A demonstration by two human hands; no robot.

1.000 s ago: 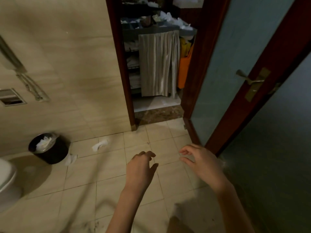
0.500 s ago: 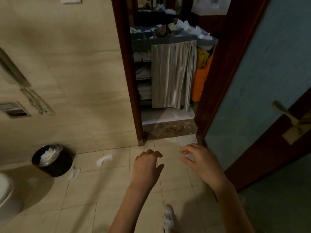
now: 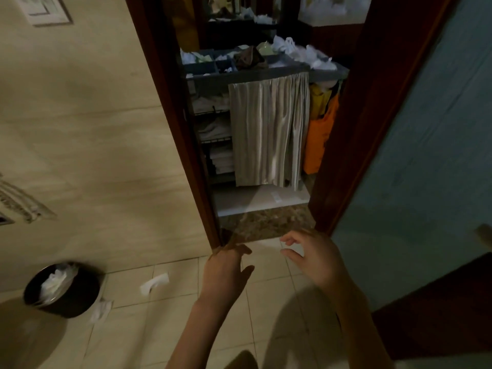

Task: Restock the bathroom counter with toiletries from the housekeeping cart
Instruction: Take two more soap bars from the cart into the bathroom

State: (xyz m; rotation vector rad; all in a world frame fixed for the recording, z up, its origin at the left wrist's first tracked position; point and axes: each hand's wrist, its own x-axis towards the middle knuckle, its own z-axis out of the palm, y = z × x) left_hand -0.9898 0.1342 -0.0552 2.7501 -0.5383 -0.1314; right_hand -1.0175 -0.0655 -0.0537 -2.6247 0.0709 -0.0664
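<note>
The housekeeping cart (image 3: 266, 74) stands just beyond the bathroom doorway, grey, with a compartment tray of small packets and white bags on top. A beige curtain (image 3: 269, 129) covers its front, and folded white linen lies on shelves to the left of it. My left hand (image 3: 226, 272) and my right hand (image 3: 315, 255) hang in front of me above the tiled floor, fingers loosely curled, holding nothing. Both are well short of the cart.
A dark wooden door frame (image 3: 170, 123) bounds the opening on the left. The open door (image 3: 415, 145) with its frosted pane stands at right. A black waste bin (image 3: 62, 290) with tissue sits at lower left, and paper scraps (image 3: 154, 283) lie on the floor.
The doorway and cart have grown larger and shifted down in view as I moved toward them. Both hands stay in front of me, holding nothing.
</note>
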